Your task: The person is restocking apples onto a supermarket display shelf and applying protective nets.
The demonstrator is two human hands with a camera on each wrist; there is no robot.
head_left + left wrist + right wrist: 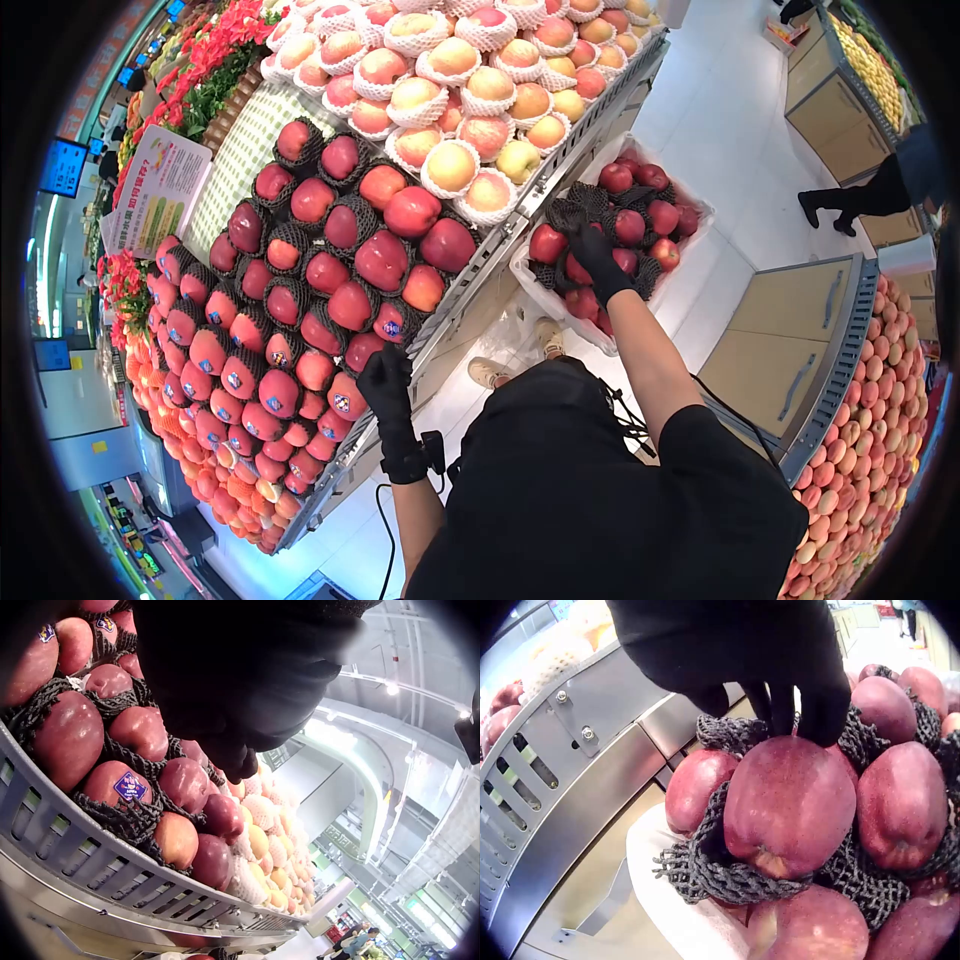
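Note:
My right hand [597,262], in a black glove, reaches down into a white-lined box [520,272] of red apples. In the right wrist view its fingers [826,712] extend down to the top of a large red apple [789,802], which sits partly in a black foam net [731,877]. Another black net [731,733] lies below the fingers at the left. My left hand [385,382], gloved in black too, hovers at the rail of the sloped display, beside the red apples [350,305]. Its fingers are loosely bent, with nothing visible in them. A blue-stickered apple [118,786] lies near it.
A slotted grey rail [112,862] edges the display. Paler fruit in white foam nets [450,165] fills its far end. On the right stands a cabinet [780,345] beside piled peach-coloured fruit [860,450]. A person's dark-clothed legs [870,195] show in the aisle.

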